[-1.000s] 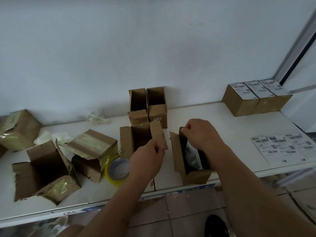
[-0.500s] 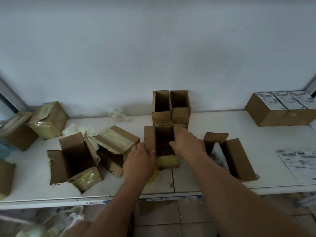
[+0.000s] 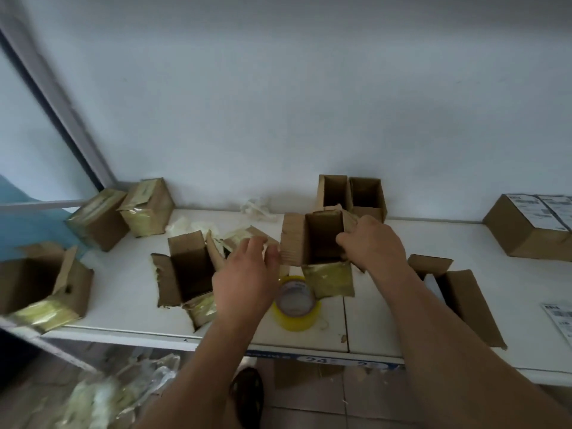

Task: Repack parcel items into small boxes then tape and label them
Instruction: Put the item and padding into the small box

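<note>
Both hands hold one open cardboard box (image 3: pixel 312 239) over the middle of the white table (image 3: pixel 123 292). The left hand (image 3: pixel 244 280) pinches the box's left flap with curled fingertips, and the right hand (image 3: pixel 373 243) grips the right wall, fingers bent over its edge. The box has its opening toward the camera, and yellowish tape covers its lower face.

Just below the box, near the front edge of the table, a roll of yellow tape (image 3: pixel 295 303) lies flat between the two forearms. To the left of the left hand stands a torn open box (image 3: pixel 185 274), very close to the wrist. Farther left, another open box (image 3: pixel 40 283) hangs partly over the table's front corner, and two taped parcels (image 3: pixel 123 212) sit near the wall.

Behind the held box, two small empty boxes (image 3: pixel 353 195) stand side by side against the wall. To the right of the right forearm an open box (image 3: pixel 455 292) lies on its side, reaching almost to the front edge. Labelled closed boxes (image 3: pixel 526 230) stand at the far right, and a sheet of labels (image 3: pixel 560 317) lies at the right border. Bare table surface shows between the right forearm's box and the labelled boxes.
</note>
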